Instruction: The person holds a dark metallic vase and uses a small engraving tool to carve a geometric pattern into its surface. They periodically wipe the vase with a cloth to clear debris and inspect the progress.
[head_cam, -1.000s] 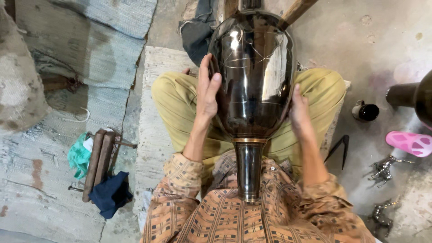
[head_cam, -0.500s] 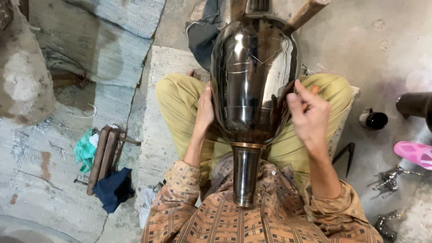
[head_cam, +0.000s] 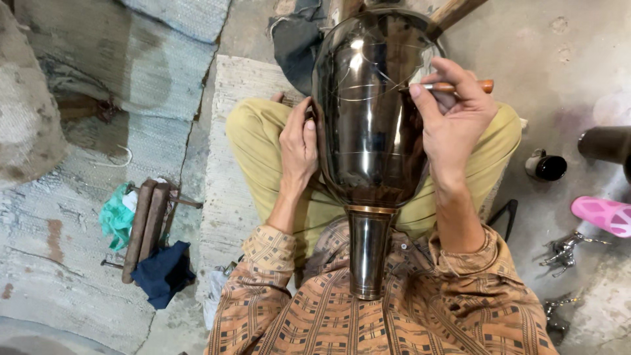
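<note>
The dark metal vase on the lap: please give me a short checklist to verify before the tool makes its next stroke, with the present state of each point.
1. Left hand steadies the vase: ok, its palm lies flat on the vase's side.
2. Right hand grips the tool: ok, the fingers are closed around the wooden-handled tool.
3. Tool tip is on the metal: cannot tell, the tip is too small to see clearly.
4. Vase is supported: ok, it lies between the knees, with its narrow neck toward the body.
5. Left fingers are away from the tool: ok, they are on the opposite side of the vase.
</note>
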